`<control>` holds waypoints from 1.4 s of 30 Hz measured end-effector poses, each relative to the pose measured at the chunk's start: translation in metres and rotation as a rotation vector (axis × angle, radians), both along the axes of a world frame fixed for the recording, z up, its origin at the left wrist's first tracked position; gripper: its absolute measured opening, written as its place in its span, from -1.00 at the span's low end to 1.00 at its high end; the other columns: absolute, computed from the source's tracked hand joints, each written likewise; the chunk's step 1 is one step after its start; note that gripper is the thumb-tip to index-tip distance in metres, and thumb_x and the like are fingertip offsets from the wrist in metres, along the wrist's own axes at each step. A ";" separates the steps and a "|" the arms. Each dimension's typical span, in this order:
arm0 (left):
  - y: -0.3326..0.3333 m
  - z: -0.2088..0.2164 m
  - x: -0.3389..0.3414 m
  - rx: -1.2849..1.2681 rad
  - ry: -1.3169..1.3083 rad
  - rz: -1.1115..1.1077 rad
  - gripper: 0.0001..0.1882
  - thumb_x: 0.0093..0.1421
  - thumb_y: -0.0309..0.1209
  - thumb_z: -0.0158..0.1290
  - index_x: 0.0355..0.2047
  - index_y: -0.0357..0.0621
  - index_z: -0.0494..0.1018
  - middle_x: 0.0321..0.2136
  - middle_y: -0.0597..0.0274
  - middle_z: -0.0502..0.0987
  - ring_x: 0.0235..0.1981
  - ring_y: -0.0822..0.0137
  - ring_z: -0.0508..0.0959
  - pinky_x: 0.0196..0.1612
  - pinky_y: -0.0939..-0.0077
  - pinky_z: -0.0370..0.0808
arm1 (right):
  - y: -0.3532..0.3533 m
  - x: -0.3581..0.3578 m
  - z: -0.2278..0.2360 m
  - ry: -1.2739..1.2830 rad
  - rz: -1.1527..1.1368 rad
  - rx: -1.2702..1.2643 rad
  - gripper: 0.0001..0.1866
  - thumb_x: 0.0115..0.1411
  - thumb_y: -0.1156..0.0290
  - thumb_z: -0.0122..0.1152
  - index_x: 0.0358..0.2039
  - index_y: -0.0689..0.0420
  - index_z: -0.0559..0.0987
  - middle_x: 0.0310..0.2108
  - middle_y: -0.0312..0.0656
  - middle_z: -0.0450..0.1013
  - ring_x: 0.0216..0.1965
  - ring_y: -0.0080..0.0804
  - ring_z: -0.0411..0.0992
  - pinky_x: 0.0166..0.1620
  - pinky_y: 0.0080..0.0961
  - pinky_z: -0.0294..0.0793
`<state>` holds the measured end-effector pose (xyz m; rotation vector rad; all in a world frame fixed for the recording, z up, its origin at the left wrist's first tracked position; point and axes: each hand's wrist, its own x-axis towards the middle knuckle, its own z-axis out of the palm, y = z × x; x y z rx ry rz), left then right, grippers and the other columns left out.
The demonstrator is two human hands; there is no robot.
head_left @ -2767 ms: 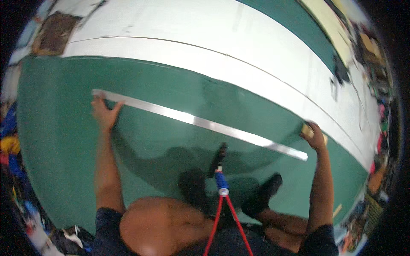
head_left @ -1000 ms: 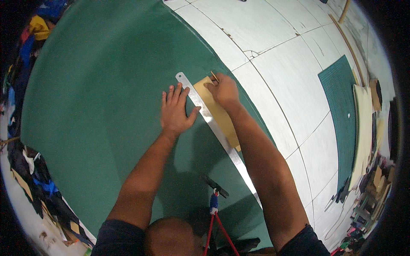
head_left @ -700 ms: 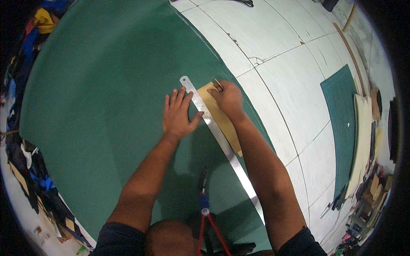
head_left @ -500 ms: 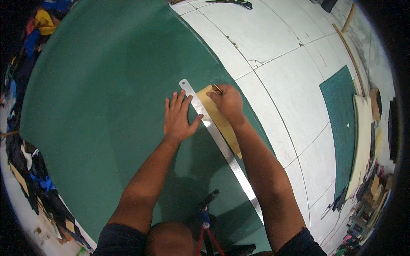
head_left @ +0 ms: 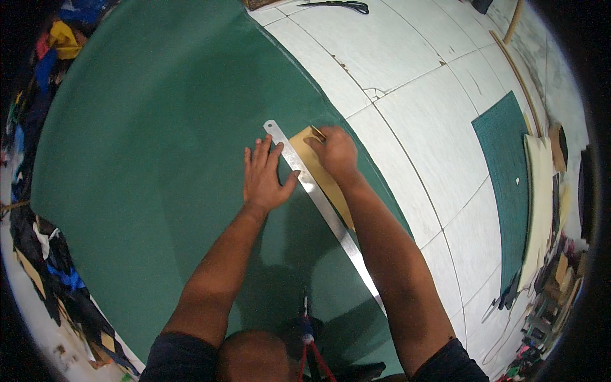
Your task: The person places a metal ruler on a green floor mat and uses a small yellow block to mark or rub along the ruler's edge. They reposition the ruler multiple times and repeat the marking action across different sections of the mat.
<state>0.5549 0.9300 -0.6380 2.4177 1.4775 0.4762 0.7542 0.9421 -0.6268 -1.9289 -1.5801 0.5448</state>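
A long steel ruler lies slantwise on a large green sheet. My left hand rests flat with spread fingers, its fingertips and thumb pressing on the ruler's edge near the end with the hole. Just right of the ruler is a tan, tapering flat piece, like card, partly hidden under my right hand and forearm. My right hand is closed around a thin yellowish pencil-like stick, held over the far end of the tan piece. The near end of the ruler passes under my right forearm.
White floor tiles border the sheet on the right. Black scissors lie at the far edge. A smaller green piece and a cream strip are at right. Scraps line the left; a stand rises near my knee.
My right hand has shifted slightly, and the stick in it is tilted a little differently. The left hand stays on the ruler. The whole view has moved a little.
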 end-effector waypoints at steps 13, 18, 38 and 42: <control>0.018 -0.045 -0.001 0.221 -0.006 -0.097 -0.29 0.22 0.02 0.11 0.26 -0.10 0.28 0.33 -0.06 0.18 0.40 -0.12 0.06 0.38 -0.26 -0.12 | -0.195 0.134 0.052 -0.214 -0.284 -0.002 -0.70 0.21 0.13 0.26 -0.18 0.06 0.61 -0.22 -0.04 0.50 -0.15 -0.05 0.49 -0.11 -0.18 0.51; 0.019 -0.043 0.006 0.169 0.076 -0.097 -0.23 0.22 0.11 0.07 0.28 -0.11 0.26 0.34 -0.04 0.17 0.41 -0.10 0.05 0.39 -0.23 -0.14 | -0.406 0.106 0.046 -0.130 -0.239 -0.274 -0.71 0.14 0.18 0.36 -0.27 0.11 0.57 -0.29 -0.06 0.46 -0.24 -0.05 0.48 -0.19 -0.18 0.52; 0.024 0.022 0.029 -0.223 0.482 -0.134 0.28 -0.19 0.40 0.25 0.30 -0.33 0.13 0.32 -0.10 0.16 0.37 -0.02 0.16 0.36 -0.26 -0.08 | -0.530 0.076 0.034 -0.216 -0.384 -0.115 -0.71 0.06 0.30 0.40 -0.19 0.07 0.63 -0.26 -0.18 0.51 -0.23 -0.17 0.46 -0.20 -0.31 0.50; 0.028 0.018 0.026 -0.204 0.491 -0.127 0.28 -0.20 0.38 0.27 0.31 -0.31 0.12 0.31 -0.08 0.17 0.36 -0.02 0.17 0.35 -0.27 -0.08 | -0.532 0.077 0.029 -0.216 -0.378 -0.122 -0.70 0.04 0.29 0.42 -0.20 0.07 0.64 -0.26 -0.19 0.51 -0.22 -0.18 0.46 -0.20 -0.30 0.50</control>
